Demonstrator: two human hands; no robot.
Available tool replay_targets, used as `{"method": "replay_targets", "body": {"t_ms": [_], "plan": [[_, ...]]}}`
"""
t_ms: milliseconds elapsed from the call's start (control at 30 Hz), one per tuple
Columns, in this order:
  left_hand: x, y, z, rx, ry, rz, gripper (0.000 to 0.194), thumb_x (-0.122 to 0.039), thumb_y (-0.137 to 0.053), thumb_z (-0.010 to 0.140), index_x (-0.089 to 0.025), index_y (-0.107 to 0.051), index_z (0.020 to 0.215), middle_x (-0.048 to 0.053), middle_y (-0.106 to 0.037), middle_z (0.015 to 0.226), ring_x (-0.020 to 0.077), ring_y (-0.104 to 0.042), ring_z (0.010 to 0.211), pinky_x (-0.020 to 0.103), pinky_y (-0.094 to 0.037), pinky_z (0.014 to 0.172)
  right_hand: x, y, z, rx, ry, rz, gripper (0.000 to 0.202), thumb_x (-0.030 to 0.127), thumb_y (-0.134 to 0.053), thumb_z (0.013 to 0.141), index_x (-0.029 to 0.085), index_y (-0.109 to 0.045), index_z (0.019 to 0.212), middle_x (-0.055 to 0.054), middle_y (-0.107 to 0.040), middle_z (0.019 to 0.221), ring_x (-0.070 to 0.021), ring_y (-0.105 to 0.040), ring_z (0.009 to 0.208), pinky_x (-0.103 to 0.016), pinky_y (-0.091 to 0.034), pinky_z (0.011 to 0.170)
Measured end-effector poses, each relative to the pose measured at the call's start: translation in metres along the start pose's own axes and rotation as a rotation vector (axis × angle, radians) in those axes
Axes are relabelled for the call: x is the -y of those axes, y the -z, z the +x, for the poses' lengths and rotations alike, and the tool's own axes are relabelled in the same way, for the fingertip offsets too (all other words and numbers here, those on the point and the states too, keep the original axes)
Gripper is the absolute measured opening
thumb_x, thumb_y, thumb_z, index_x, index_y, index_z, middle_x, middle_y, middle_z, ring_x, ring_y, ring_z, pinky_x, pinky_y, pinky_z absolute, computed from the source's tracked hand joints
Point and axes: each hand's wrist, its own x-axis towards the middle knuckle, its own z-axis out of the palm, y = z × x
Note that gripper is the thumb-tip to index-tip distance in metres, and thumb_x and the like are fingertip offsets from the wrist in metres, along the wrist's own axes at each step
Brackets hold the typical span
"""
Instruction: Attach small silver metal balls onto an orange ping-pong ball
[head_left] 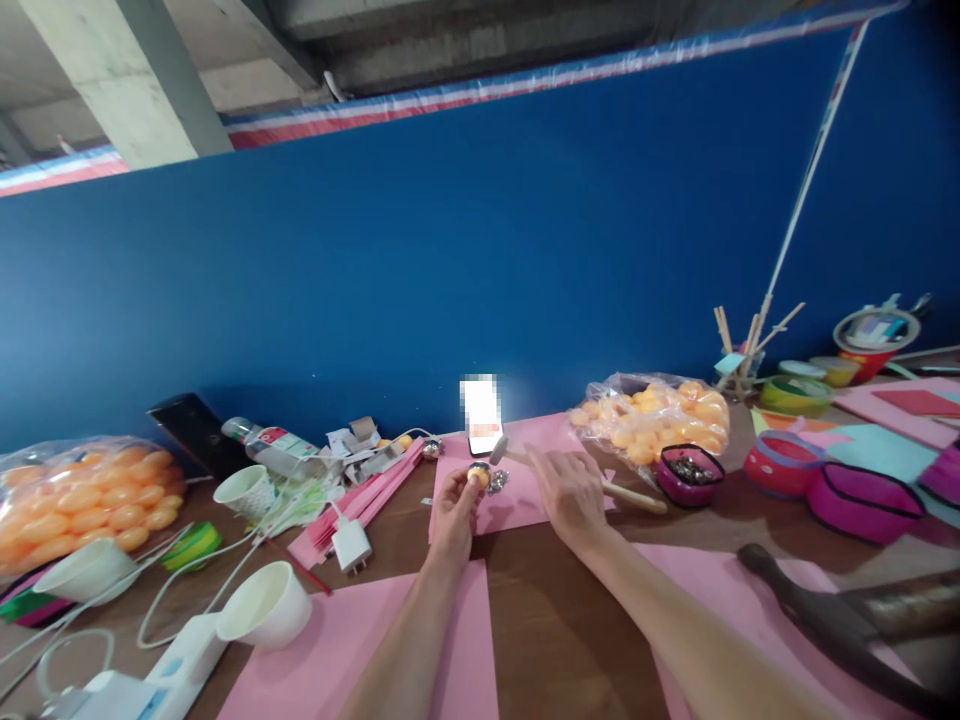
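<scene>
My left hand (455, 510) pinches a small yellow-orange ball (481, 477) with a darker top, low over a pink paper sheet (517, 515). Just right of it lies a shiny silver cluster of small pieces (497, 483), too small to name. My right hand (571, 492) is closed round the wooden handle of a small hammer (637, 498). The hammer's grey head is close above the ball, apparently not touching it. Behind both hands a phone (486, 425) with a bright screen stands near the blue wall.
Bags of orange balls (97, 495) stand left and right. A purple dish (688, 480) holds small metal pieces. A large claw hammer (810, 610) lies at the right front. Paper cups (266, 605), a power strip (172, 665), cables and a white charger (351, 545) fill the left.
</scene>
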Motion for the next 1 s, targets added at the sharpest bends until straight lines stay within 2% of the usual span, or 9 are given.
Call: {"method": "replay_targets", "body": {"t_ms": [200,400,567,733,867,1000], "plan": [[0.0010,0.0032,0.0045,-0.012,-0.024,-0.154,0.043,-0.021,-0.068,0.065,-0.022,-0.053,0.105,0.003,-0.065,0.093,0.0126,-0.063,0.082,0.027,-0.045,0.081,0.0028,0.0017,0.0000,-0.011,-0.003,0.011,0.031,0.017,-0.043,0.085,0.022,-0.053,0.114,-0.004,-0.058,0.073,-0.0145,-0.048,0.070,-0.030,-0.027,0.080],[-0.0018,0.0010,0.0021,0.068,0.031,-0.195,0.030,-0.027,-0.066,0.068,-0.016,-0.059,0.095,0.005,-0.066,0.084,0.0172,-0.063,0.084,0.031,-0.045,0.084,0.0049,0.0038,0.0008,-0.016,-0.001,0.020,0.029,0.018,-0.043,0.086,0.022,-0.054,0.112,-0.003,-0.058,0.072,-0.0142,-0.048,0.069,-0.030,-0.027,0.079],[-0.0026,0.0005,0.0006,0.094,0.052,-0.168,0.024,-0.027,-0.063,0.071,-0.014,-0.061,0.091,0.007,-0.066,0.090,0.0157,-0.062,0.085,0.028,-0.047,0.082,0.0068,0.0063,0.0020,-0.043,-0.004,0.027,0.029,0.019,-0.042,0.086,0.022,-0.054,0.113,-0.003,-0.057,0.072,-0.0142,-0.048,0.069,-0.030,-0.027,0.080],[-0.0018,0.0007,-0.0001,0.141,0.051,-0.126,0.022,-0.024,-0.063,0.072,-0.013,-0.062,0.091,0.007,-0.066,0.089,0.0140,-0.062,0.085,0.025,-0.047,0.082,0.0062,0.0044,0.0010,-0.022,0.042,0.023,0.031,0.018,-0.041,0.087,0.024,-0.052,0.115,-0.002,-0.057,0.072,-0.0138,-0.047,0.069,-0.030,-0.027,0.080],[-0.0009,0.0010,0.0008,0.132,0.045,-0.133,0.023,-0.025,-0.062,0.072,-0.012,-0.061,0.092,0.008,-0.066,0.092,0.0163,-0.062,0.089,0.027,-0.047,0.083,0.0040,0.0036,0.0010,-0.035,-0.006,0.009,0.031,0.018,-0.042,0.087,0.023,-0.052,0.116,-0.003,-0.058,0.074,-0.0145,-0.047,0.071,-0.030,-0.027,0.078],[-0.0011,0.0004,0.0008,0.157,0.055,-0.143,0.024,-0.026,-0.062,0.072,-0.012,-0.061,0.092,0.009,-0.066,0.094,0.0175,-0.061,0.092,0.028,-0.046,0.086,0.0030,0.0047,0.0015,0.021,0.025,0.011,0.033,0.017,-0.041,0.087,0.024,-0.050,0.117,-0.003,-0.057,0.073,-0.0145,-0.047,0.070,-0.031,-0.026,0.081]]}}
